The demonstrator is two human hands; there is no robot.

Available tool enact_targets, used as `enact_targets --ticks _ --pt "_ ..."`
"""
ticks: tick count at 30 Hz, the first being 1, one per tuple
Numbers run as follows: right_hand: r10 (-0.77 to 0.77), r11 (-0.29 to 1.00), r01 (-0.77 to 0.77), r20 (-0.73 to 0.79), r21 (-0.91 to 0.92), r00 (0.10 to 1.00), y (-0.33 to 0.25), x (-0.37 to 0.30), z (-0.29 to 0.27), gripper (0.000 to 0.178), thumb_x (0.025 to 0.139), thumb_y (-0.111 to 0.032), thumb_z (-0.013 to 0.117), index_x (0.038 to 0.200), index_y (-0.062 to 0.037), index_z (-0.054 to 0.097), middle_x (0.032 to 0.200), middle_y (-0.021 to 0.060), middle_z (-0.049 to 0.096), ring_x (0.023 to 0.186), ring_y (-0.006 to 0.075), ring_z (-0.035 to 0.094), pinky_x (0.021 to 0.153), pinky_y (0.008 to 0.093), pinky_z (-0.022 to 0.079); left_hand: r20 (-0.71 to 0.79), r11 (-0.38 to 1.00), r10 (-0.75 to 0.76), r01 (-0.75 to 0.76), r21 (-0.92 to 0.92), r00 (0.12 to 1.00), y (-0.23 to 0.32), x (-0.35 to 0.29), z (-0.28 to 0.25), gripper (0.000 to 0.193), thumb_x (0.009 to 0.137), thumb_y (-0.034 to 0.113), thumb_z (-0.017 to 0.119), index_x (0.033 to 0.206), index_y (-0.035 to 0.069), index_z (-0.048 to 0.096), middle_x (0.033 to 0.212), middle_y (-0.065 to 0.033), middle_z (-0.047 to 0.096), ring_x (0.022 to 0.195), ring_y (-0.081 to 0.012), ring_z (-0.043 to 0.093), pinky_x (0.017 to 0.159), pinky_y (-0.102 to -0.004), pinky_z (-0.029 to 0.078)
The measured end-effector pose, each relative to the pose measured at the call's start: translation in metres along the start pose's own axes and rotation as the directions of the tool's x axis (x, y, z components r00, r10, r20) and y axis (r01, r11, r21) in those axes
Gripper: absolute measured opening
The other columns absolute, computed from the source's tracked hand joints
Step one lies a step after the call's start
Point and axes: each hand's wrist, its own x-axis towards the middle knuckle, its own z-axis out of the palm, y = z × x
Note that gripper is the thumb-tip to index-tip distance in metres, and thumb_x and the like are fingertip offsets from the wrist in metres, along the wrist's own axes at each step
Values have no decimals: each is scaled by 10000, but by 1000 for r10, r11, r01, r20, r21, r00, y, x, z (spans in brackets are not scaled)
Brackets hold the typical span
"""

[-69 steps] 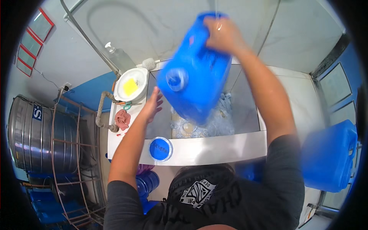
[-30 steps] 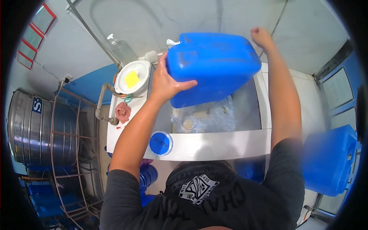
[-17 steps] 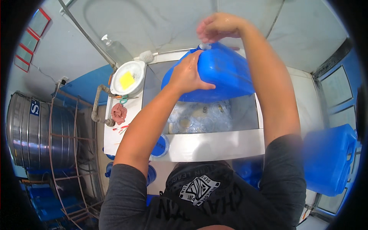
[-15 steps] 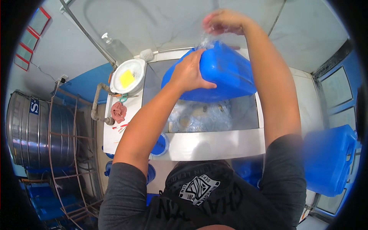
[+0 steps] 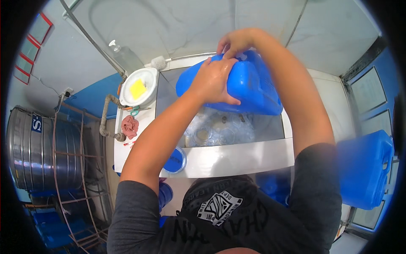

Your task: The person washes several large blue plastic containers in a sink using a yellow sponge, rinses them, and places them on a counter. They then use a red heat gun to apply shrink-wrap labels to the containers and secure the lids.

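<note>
A large blue plastic jug (image 5: 253, 91) lies tilted over a grey sink (image 5: 270, 127). My left hand (image 5: 213, 80) is spread across its near left side and grips it, the thumb pointing right. At the jug's far top edge, my right hand (image 5: 237, 44) has its fingers bent down and closed on it. Those fingertips are partly hidden, so the exact part they hold does not show. Below the jug, a heap of clear, shiny pieces (image 5: 220, 127) with round outlines sits in the sink.
On the left counter are a white basin (image 5: 128, 95) with a yellow sponge (image 5: 138, 89), a pump bottle (image 5: 124, 55), a white brush (image 5: 159, 63), scissors (image 5: 134, 111) and a pink cloth (image 5: 130, 126). Another blue jug (image 5: 361, 169) stands right; a metal tank (image 5: 42, 148) is left.
My right hand has come down from above the jug onto its far top edge. The splash of water under it is gone. My left hand still grips the jug, which has shifted slightly.
</note>
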Motion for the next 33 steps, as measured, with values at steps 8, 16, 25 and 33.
enact_targets --ticks 8,16,25,33 --pt "203 853 -41 -258 521 944 17 2 0 261 890 -312 657 1032 -94 679 1013 42 670 886 152 622 722 312 502 -46 977 -180 173 -127 983 -6 -29 -3 1140 461 485 934 1395 59 440 1273 -186 591 1213 -367 548 1071 -448 420" --pt "266 936 -104 -484 336 834 77 -46 23 326 917 -372 640 1080 -91 662 998 18 651 873 122 595 780 296 499 -150 787 -478 347 -510 865 -49 -100 -36 1108 518 309 976 1404 19 378 1287 -180 568 1184 -299 586 991 -402 500" --pt "898 310 426 -409 850 160 149 -143 203 759 973 -631 440 1456 -46 446 1510 164 426 1334 315 457 1080 466 369 -266 647 -493 145 -748 829 -80 -136 -74 990 616 240 956 1381 -10 380 1253 -154 567 1145 -246 584 972 -372 497" --pt "764 477 417 -599 774 239 76 -147 243 913 964 -733 254 1517 -9 319 1575 196 308 1447 339 302 1195 482 164 -223 555 -414 51 -830 883 -66 -114 -72 892 645 212 934 1339 -19 425 1202 -154 598 1098 -242 607 962 -368 493"
